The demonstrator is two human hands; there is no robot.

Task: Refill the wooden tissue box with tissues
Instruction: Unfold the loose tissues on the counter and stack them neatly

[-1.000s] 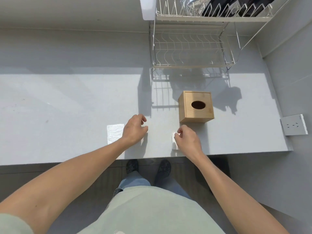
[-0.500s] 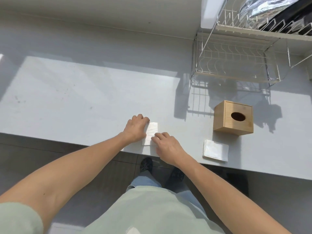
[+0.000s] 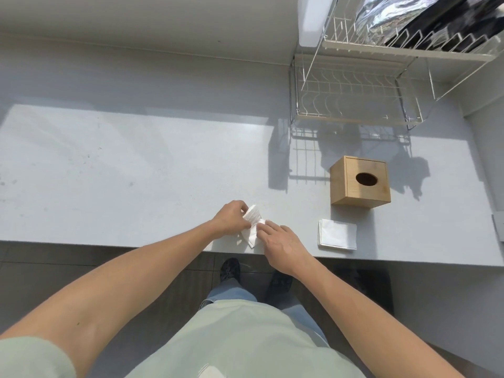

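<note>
Left hand and right hand, each grip clamped on crumpled tissue, its middle half-hidden.

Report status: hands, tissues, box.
Left hand and right hand both gripping one tissue wad at counter edge. Wooden tissue box closed, slot empty. Second tissue stack untouched beside it. Path clear.

Both forearms reach up from the lower corners to frame center, left hand w/ fingers curled in, pinching, right hand palm-down, fingers extended toward it.
</note>
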